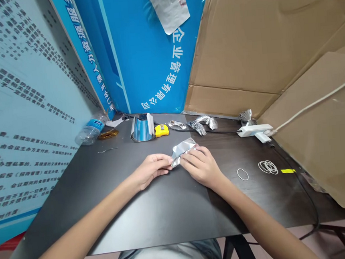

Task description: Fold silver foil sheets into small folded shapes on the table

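A person sits at a dark surface (138, 217) with both bare hands close together. The left hand (151, 170) and the right hand (200, 167) hold a folded piece of silver foil (183, 152) between them. The fingers (163, 161) of the left hand are bent and pinch one end of the foil. The fingers (191, 157) of the right hand curl over the other end and press on it. The foil is up off the surface, right in the fingers.

Ahead of the fingers, near the far edge, stands a curved shiny sheet (142, 129). Just beside it is a yellow tape measure (161, 130). More crumpled foil bits (202, 124) lie ahead and a little to the right of the fingers. A white power strip (252, 130) sits farther right, with a white cord (317, 100) going up from it. To the right of the fingers lie a rubber band (242, 174) and a small pile of rubber bands (268, 167). Far ahead and to the left, a clear plastic bottle (90, 129) lies on its side. Big brown cardboard (244, 46) stands behind the surface.
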`<state>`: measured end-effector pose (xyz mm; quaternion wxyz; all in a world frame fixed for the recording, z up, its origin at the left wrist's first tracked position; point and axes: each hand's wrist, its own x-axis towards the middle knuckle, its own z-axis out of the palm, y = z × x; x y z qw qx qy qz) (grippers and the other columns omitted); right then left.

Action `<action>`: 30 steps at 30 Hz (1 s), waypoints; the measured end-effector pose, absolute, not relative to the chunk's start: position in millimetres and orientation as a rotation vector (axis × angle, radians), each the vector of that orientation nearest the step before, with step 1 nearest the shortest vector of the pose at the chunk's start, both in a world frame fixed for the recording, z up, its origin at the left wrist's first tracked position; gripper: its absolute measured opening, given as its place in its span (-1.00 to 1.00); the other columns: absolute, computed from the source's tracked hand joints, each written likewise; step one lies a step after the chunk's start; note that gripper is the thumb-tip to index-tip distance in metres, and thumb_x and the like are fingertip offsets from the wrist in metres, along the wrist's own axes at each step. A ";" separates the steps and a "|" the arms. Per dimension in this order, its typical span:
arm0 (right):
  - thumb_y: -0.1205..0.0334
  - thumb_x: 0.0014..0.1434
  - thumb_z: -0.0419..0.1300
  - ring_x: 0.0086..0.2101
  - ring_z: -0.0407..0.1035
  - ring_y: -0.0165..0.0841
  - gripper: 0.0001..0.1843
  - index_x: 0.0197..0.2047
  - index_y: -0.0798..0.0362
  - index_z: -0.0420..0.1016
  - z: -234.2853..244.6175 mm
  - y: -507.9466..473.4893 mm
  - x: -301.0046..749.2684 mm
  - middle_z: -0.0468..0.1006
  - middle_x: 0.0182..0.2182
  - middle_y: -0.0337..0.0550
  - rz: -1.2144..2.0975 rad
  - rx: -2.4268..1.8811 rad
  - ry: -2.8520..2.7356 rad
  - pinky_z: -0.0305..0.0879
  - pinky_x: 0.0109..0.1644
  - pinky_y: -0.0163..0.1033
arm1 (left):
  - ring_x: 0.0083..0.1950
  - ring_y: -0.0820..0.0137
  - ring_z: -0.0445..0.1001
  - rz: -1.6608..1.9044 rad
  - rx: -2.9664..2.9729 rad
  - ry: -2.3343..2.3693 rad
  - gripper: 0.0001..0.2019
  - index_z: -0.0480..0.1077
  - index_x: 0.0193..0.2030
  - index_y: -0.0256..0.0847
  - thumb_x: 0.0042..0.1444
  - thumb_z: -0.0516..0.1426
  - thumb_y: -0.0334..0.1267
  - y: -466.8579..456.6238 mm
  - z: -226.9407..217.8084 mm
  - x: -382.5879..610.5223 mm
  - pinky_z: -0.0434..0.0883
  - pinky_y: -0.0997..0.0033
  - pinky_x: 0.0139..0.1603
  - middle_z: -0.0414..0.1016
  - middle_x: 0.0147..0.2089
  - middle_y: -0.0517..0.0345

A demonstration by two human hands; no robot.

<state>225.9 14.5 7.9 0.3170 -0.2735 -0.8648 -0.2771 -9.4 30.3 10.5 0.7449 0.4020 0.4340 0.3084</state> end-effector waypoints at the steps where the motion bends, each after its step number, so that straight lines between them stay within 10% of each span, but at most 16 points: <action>1: 0.48 0.35 0.23 -0.18 0.49 -0.31 -0.79 -0.17 -0.05 0.58 7.2 14.6 225.6 0.74 -0.17 -0.26 -0.714 -0.711 -2.276 0.26 0.08 -0.09 | -0.24 0.46 0.57 0.662 0.885 0.941 -0.72 0.63 -0.27 -0.26 -0.01 0.47 -0.11 31.7 10.1 -10.8 0.50 0.55 -0.16 0.63 -0.29 0.09; 17: 0.44 0.31 0.28 -0.35 0.40 -0.33 -0.77 -0.03 -0.04 0.59 -2.5 6.1 217.1 0.64 -0.40 -0.24 -0.524 -0.726 -2.219 0.27 -0.05 -0.09 | -0.32 0.50 0.46 0.757 0.903 0.849 -0.69 0.63 -0.29 -0.30 -0.05 0.50 -0.12 23.6 8.5 -5.1 0.42 0.50 -0.18 0.59 -0.31 0.10; 30: 0.27 0.33 0.30 -0.22 0.56 -0.26 -0.93 -0.15 -0.06 0.63 -6.6 1.5 199.6 0.66 -0.24 -0.15 0.662 -0.965 -1.783 0.46 -0.06 -0.14 | -0.28 0.44 0.49 0.864 1.012 0.877 -0.67 0.60 -0.23 -0.28 0.05 0.45 -0.05 19.2 -3.4 -2.0 0.42 0.45 -0.14 0.62 -0.30 0.06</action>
